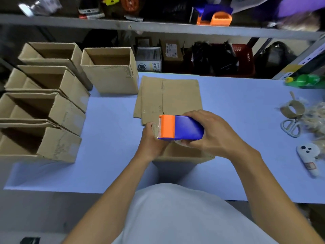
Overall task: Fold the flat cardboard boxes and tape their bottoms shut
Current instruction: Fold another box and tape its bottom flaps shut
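A folded cardboard box (182, 154) stands on the blue table (109, 138) right in front of me, mostly hidden by my hands. My right hand (212, 134) grips a blue and orange tape dispenser (181, 127) over the box's top. My left hand (151, 140) holds the box's left end, fingers curled beside the dispenser's orange head. Behind them lies a stack of flat cardboard boxes (168, 97).
Several folded open boxes (58, 120) stand in rows on the left, one more at the back (110, 71). At the right lie an empty tape core (292, 108), scissors (290, 127), a white remote-like object (307, 157), and a green bottle (306, 81). Cluttered shelves rise behind.
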